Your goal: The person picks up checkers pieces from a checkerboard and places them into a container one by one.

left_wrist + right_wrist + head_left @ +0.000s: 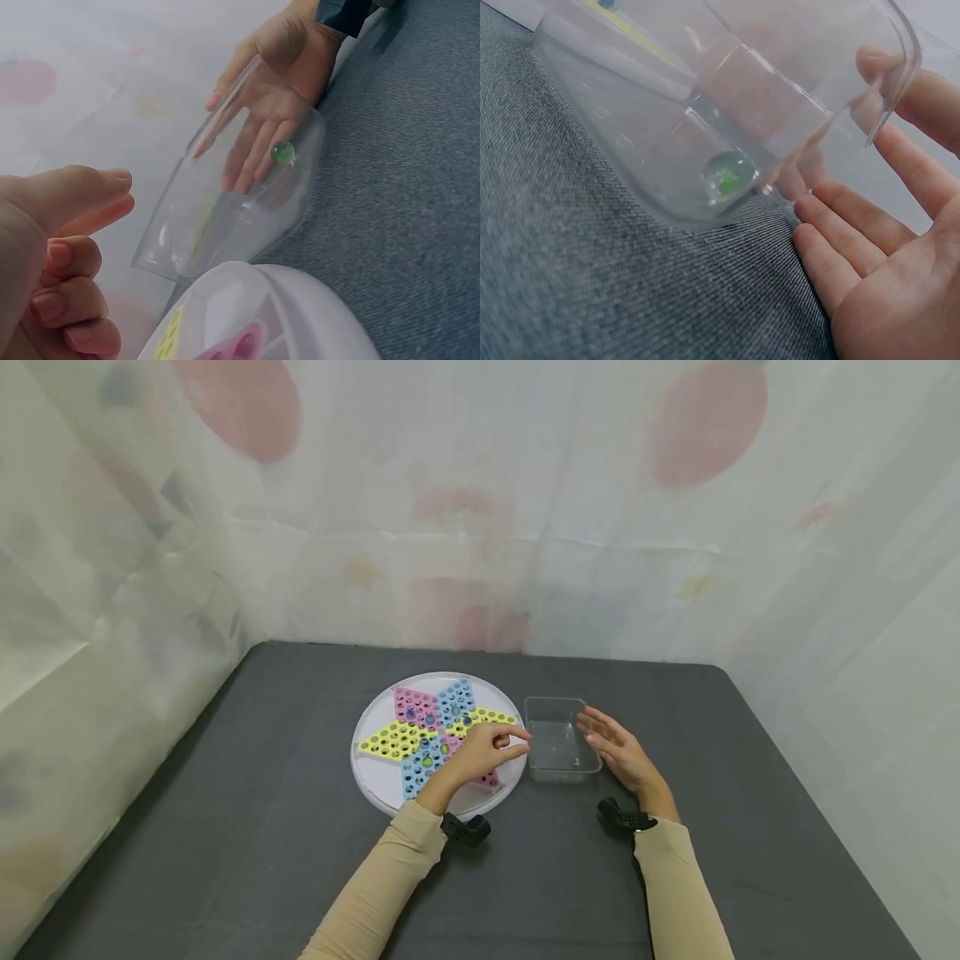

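My left hand (478,755) hovers over the right side of a round white Chinese checkers board (375,777), near a clear plastic box (553,735). Its thumb and index finger reach toward the box, tips close together with nothing visible between them, and the other fingers are loosely curled. Beyond the box, my right hand (624,758) has its fingers extended along the right wall, fingertips right at the side. One clear marble with a green core (730,178) lies in the near right corner of the box. Several marbles sit in holes of the board's pink, blue and yellow star.
A dark grey cloth (225,827) covers the table under board and box. Pale patterned curtains (480,510) hang behind the table and at both sides. Black wrist bands (467,831) sit over the beige sleeves.
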